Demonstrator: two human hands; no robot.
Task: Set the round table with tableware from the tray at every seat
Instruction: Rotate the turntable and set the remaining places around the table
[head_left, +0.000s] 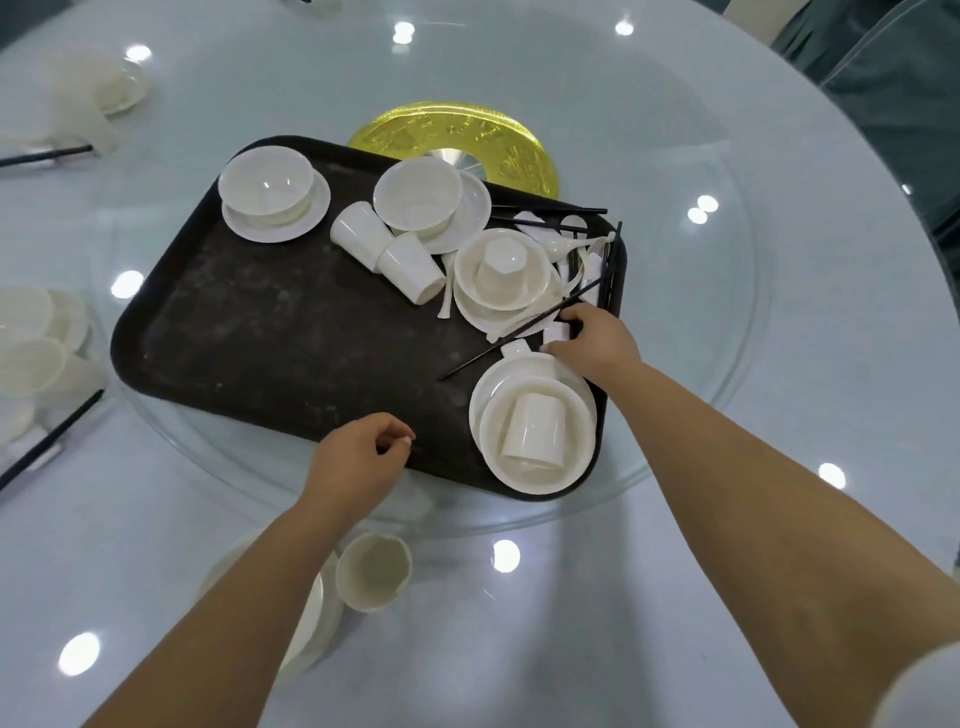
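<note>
- Right hand (592, 340) reaches into the dark tray (270, 332) on the desk (675, 597); its grip curls round small white tableware (555, 332) beside black chopsticks (519, 327).
- Left hand (358, 457) hovers at the tray's near edge, fingers loosely curled, holding nothing.

One head view looks steeply down, close over the tray (249, 332), table (649, 597) edge at 6 o'clock.

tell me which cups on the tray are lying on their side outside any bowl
The two cups side by side in the middle of the tray, between the two far bowl sets. The other two cups sit inside bowls.
</note>
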